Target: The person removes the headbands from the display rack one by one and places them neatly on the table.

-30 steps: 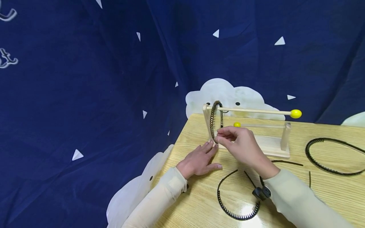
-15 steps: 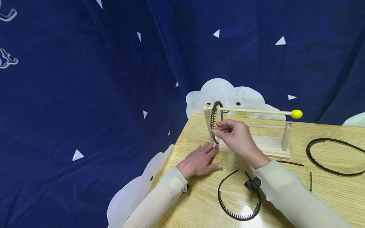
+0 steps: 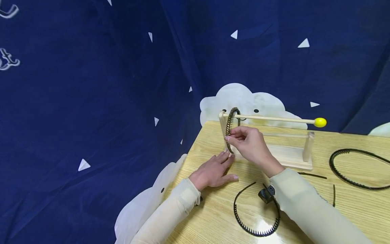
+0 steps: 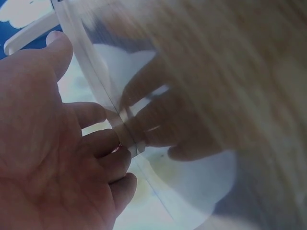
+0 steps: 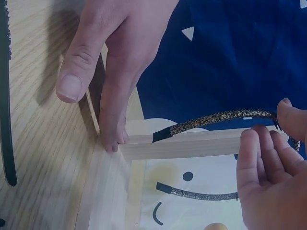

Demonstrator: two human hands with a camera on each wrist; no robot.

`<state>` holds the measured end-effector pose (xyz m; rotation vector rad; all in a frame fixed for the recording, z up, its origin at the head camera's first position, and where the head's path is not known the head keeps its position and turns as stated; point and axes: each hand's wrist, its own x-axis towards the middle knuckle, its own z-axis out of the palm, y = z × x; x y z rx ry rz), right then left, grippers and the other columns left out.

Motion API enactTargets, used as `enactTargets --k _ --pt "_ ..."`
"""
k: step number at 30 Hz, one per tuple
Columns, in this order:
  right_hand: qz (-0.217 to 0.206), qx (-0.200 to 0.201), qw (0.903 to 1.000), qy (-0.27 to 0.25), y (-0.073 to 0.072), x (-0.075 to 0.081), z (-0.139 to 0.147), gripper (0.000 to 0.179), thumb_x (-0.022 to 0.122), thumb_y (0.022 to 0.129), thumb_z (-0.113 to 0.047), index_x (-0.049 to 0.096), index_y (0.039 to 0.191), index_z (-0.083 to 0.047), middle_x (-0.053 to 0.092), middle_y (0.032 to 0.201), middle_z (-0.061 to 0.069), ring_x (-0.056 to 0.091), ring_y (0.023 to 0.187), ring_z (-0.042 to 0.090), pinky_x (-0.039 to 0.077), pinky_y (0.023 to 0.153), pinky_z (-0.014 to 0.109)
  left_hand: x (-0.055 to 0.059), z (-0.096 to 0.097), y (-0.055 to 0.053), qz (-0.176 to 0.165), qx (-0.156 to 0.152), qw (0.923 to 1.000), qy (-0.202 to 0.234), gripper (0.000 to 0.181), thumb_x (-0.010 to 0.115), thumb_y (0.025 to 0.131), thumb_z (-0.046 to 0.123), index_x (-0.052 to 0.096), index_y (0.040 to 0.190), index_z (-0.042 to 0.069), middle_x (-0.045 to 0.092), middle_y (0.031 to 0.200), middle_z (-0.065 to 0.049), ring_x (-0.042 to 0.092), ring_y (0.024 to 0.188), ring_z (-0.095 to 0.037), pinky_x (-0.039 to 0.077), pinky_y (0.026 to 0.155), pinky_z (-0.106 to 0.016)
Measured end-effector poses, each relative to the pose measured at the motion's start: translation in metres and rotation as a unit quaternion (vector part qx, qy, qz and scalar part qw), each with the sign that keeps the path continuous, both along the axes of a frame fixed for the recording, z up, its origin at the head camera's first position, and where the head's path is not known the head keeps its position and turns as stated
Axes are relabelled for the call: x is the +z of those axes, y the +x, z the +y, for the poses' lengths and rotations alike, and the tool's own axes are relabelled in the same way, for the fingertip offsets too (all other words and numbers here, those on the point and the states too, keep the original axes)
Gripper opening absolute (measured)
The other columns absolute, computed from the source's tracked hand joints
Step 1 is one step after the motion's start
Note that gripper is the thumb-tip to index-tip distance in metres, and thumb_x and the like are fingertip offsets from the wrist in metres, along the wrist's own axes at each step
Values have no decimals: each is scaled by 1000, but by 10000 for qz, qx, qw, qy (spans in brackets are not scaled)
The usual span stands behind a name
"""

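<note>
A dark headband with gold glitter and comb teeth (image 3: 229, 126) hangs over the upper rod (image 3: 274, 118) of a wooden stand, near its left post. My right hand (image 3: 252, 145) pinches one arm of this headband between thumb and fingers. In the right wrist view, both headband ends (image 5: 204, 120) point toward the stand's base. With its fingers straight and spread, my left hand (image 3: 213, 171) rests at the near left corner of the wooden base (image 3: 287, 156). The left wrist view shows the left fingertips (image 4: 125, 155) right at the base's edge.
A black toothed headband (image 3: 257, 234) lies on the wooden table (image 3: 210, 220) near the front. Another black headband (image 3: 359, 184) lies at the right, and further dark headband ends show beside my right forearm. A yellow knob (image 3: 320, 122) tips the upper rod. Blue cloth (image 3: 259, 61) hangs behind.
My right hand has shifted slightly left and up along the headband arm, and now covers the lower rod's yellow knob. My left hand stays in place.
</note>
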<state>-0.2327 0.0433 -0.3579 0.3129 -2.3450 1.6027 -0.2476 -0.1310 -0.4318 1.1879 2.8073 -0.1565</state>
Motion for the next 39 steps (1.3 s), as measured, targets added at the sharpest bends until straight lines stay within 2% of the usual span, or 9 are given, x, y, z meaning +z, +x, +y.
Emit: enactTargets --k 14,26,39 --pt "49 -7 9999 -141 1 -1 1 17 68 84 -17 64 96 -6 66 84 4 61 72 16 51 63 28 2 0 2 -20 -13 10000 77 83 28 85 69 20 147 15 16 150 -11 15 136 -22 27 104 -45" --pt "392 -13 9988 -301 3 6 1 14 67 84 -11 65 96 -4 65 79 6 60 68 16 50 59 22 -2 0 0 -7 0 10000 -4 84 24 84 70 19 147 15 16 150 -10 15 136 -23 26 104 -44" --pt "579 -191 9977 -310 5 17 4 14 65 86 -15 64 95 -5 64 81 4 59 70 14 48 61 21 0 0 0 -80 54 9999 -63 84 25 84 70 18 148 15 14 150 -12 13 137 -23 24 105 -43"
